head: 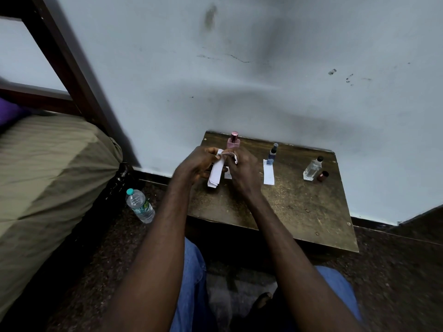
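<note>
— Our blue denim knees [191,271] sit lowest in view, and both forearms run up from there to the scuffed brown wooden table [299,212]. What are we holding?

— A small stack of narrow white paper strips [215,173]. Our left hand [201,164] has its fingers curled round the stack. Our right hand [243,173] pinches at its top end, seemingly at a single strip, though the fingertips are blurred.

— How does the stack lie?

— Its long axis runs from the top end, between our two hands, down toward us. The lower end hangs free over the table's left part. The stack is just right of the left palm and just left of the right hand, and both touch it.

— Where would a strip go?

— We judge to the right. A flat white paper strip [268,173] already lies under the small blue spray bottle [272,153]. The pink-capped perfume bottle [233,141] stands just behind our hands. The clear glass bottle [311,167], with its loose brown cap [322,176] beside it, has no strip. Our right hand is the nearer one to it.
</note>
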